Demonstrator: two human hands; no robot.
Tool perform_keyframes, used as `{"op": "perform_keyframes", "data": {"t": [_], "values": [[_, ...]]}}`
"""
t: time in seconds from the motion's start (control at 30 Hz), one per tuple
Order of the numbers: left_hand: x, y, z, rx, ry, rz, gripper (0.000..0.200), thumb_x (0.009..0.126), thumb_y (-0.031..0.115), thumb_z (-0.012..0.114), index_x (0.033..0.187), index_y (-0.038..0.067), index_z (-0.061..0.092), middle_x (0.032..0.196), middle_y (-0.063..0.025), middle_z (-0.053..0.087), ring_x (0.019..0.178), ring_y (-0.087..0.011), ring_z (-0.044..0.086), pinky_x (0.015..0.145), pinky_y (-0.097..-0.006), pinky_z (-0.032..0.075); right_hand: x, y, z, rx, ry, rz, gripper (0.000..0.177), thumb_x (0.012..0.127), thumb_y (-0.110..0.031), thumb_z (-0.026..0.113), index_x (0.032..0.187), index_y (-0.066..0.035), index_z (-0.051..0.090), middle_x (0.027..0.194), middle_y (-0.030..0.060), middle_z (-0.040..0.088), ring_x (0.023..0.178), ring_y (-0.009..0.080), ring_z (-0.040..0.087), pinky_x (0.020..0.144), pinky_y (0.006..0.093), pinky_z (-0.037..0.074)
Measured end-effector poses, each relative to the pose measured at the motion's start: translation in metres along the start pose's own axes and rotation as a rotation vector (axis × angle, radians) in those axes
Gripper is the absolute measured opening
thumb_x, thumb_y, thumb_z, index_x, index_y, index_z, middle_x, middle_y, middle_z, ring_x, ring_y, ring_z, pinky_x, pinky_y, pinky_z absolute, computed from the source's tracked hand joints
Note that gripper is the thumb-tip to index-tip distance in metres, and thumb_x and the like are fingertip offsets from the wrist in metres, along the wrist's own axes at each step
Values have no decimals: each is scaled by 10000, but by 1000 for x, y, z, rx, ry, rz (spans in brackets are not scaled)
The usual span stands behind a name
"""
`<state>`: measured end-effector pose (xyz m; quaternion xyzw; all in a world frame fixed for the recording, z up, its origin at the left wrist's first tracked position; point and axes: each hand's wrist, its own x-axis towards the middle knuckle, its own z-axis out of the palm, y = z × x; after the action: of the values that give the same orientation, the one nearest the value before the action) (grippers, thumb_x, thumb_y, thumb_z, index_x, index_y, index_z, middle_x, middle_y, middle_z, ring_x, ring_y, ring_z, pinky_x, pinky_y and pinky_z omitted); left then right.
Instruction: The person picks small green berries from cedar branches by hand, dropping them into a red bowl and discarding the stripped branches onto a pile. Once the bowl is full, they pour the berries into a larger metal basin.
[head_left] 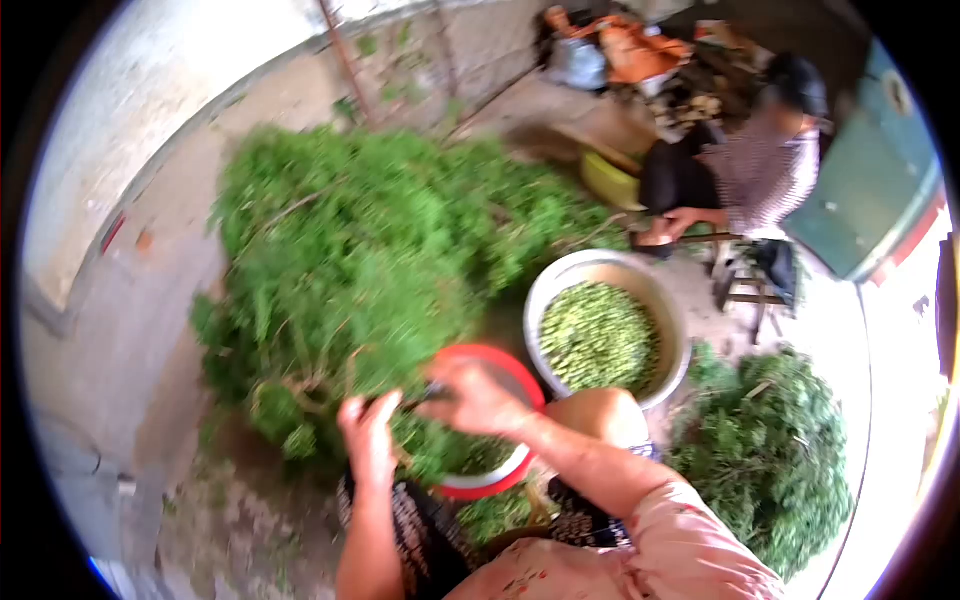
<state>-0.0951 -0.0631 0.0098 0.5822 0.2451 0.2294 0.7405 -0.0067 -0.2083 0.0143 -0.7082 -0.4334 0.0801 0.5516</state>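
My left hand (370, 432) is closed on a stem at the near edge of a big heap of feathery green plants (340, 240). Beside it, my right hand (475, 400) is over a red-rimmed basin (490, 487) and blurred by motion, so what its fingers do is unclear. Small green pieces (480, 455) lie in that basin, with leafy sprigs over its left side. Just beyond my knee, a large metal bowl (672, 345) holds many light green pods or buds (598, 335).
Another person (765, 160) sits on a low stool at the upper right, near a yellow-green basin (608, 182). A second plant pile (765, 450) lies to my right. Bags and wood pieces (690, 105) are at the back, and a teal panel (865, 170) stands at the right.
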Motion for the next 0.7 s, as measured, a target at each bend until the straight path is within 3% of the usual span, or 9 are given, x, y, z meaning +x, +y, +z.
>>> {"op": "perform_keyframes", "data": {"t": [0.1, 0.17, 0.33, 0.53, 0.7], "values": [[-9, -3, -2, -97, 41, -21, 180, 696, -48, 622, 854, 16, 567, 881, -52, 581, 785, -143, 534, 711, -280, 438, -10, 0, 15, -8, 31, -94, 377, 703, -174, 709, 969, 39, 548, 901, 192, 564, 850, 324, 569, 746, 384, 457], [-14, -15, -9, -80, 81, 17, 201, 706, -27, 591, 904, 3, 569, 922, -45, 579, 809, -146, 522, 737, -280, 423, -17, -10, 29, 85, -4, 77, 343, 706, -145, 689, 938, 35, 514, 859, 199, 551, 834, 330, 564, 717, 390, 452], [-16, -20, -23, -109, 31, 34, 225, 664, -44, 546, 882, -13, 594, 887, -46, 596, 795, -150, 528, 743, -280, 419, -29, -12, 57, -268, 105, -42, 207, 719, -84, 618, 863, 6, 501, 849, 172, 519, 822, 380, 530, 718, 423, 451], [-10, -45, -31, -90, 124, 45, 239, 687, -15, 576, 926, -22, 579, 952, -62, 582, 843, -164, 520, 774, -292, 410, -32, -3, 78, -290, -39, 250, 197, 785, -167, 564, 791, 25, 521, 782, 197, 571, 768, 378, 572, 673, 437, 468], [1, -58, -31, -67, 245, 7, 290, 776, 113, 562, 1025, -34, 536, 1011, -79, 562, 885, -191, 507, 823, -319, 397, -32, 1, 76, -188, 29, 262, 212, 782, -173, 558, 731, 31, 538, 710, 227, 578, 741, 399, 567, 668, 440, 465]]}}
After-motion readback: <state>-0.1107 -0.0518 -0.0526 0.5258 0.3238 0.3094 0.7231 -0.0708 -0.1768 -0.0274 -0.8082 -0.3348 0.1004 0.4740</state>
